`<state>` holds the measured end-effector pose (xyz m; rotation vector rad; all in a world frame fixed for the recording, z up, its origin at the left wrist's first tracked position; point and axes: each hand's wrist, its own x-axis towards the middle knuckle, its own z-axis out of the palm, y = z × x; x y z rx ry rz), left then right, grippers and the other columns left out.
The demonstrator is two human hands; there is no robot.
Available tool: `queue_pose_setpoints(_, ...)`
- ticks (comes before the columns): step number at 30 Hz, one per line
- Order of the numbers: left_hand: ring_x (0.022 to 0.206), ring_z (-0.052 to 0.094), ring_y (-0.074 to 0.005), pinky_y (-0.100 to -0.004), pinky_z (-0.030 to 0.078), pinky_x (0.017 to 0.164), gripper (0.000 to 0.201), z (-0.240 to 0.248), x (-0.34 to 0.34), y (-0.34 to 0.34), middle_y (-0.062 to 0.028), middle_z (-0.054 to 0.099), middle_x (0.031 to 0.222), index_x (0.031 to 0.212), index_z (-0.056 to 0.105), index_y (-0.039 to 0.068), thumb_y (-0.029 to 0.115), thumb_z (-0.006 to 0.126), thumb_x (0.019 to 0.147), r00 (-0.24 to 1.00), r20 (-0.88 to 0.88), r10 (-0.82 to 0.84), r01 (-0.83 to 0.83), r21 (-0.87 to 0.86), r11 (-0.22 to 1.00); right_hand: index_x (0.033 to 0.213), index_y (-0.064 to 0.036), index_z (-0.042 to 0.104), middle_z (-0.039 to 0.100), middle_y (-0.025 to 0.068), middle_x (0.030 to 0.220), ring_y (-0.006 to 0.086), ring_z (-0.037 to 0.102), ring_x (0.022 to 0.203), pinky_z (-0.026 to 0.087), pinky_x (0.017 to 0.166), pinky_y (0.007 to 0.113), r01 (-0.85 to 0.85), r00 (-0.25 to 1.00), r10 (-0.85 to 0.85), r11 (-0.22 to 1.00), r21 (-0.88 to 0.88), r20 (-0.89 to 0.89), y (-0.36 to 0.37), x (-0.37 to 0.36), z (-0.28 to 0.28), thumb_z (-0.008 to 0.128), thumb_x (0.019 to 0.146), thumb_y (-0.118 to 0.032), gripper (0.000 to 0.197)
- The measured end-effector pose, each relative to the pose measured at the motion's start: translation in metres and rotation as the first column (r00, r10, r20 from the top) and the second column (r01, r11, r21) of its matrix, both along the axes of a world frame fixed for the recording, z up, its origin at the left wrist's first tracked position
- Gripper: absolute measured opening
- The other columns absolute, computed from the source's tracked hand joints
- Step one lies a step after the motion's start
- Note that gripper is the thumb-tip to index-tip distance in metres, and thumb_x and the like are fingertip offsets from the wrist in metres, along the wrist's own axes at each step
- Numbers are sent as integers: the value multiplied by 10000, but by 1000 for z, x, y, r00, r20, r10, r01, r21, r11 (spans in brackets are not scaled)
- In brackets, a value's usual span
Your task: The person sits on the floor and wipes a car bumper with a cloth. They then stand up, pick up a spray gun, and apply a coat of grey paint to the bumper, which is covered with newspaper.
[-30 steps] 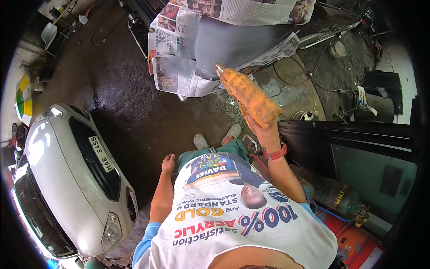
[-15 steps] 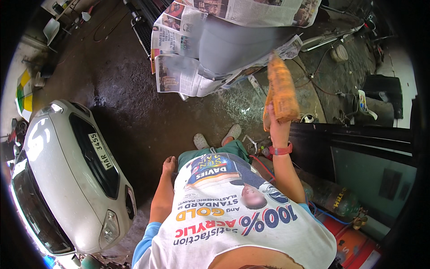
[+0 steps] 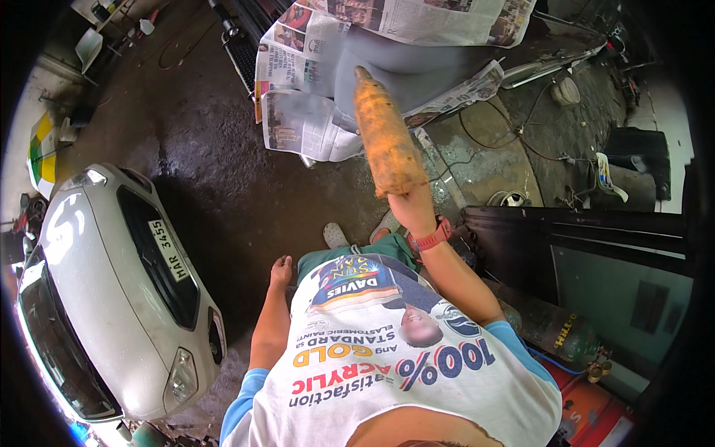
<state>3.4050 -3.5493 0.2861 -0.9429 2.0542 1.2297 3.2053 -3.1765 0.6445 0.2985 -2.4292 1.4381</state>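
Note:
My right hand [image 3: 408, 206], with a red watch on its wrist, is closed on a tapered orange cylinder [image 3: 385, 138] that has a wrinkled, stained wrapping and a narrow tip. The cylinder hides most of the fingers. Its tip points away from me, over a smooth grey panel [image 3: 365, 56] framed by newspaper sheets [image 3: 305, 134]; I cannot tell the gap between them. Low at my left side hangs my left hand [image 3: 281, 271], its fingers loosely apart with nothing visible in them.
A white car [image 3: 104, 276] stands close on my left. Hoses [image 3: 519, 132] lie on the floor at the right, near a white bucket [image 3: 565, 92]. A dark framed panel [image 3: 596, 216] and a green gas cylinder [image 3: 577, 339] are by my right side.
My right hand has swung left with the orange cylinder, from the right edge of the newspaper to in front of the grey panel. My left hand has hardly moved.

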Motion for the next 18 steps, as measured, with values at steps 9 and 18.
queue_pose_setpoints(9, 1281, 633, -319, -383, 482, 1080, 578, 38, -8, 18, -226, 675, 1336, 1357, 639, -16, 434, 625, 995, 997, 40, -68, 69, -46, 997, 1253, 22, 613, 669, 125, 1217, 261, 645, 1114, 503, 978, 399, 88, 990, -74, 989, -116, 122, 37, 26, -30, 718, 951, -121, 350)
queue_pose_setpoints(18, 1252, 649, -313, -379, 488, 1072, 540, 43, -10, 20, -218, 683, 1325, 1351, 640, -22, 392, 625, 1004, 998, 13, -67, 68, -54, 996, 1232, -27, 587, 641, 40, 1129, 139, 626, 964, 533, 890, 327, 412, 910, -381, 880, -237, 165, 105, 39, -20, 666, 1030, -129, 239)
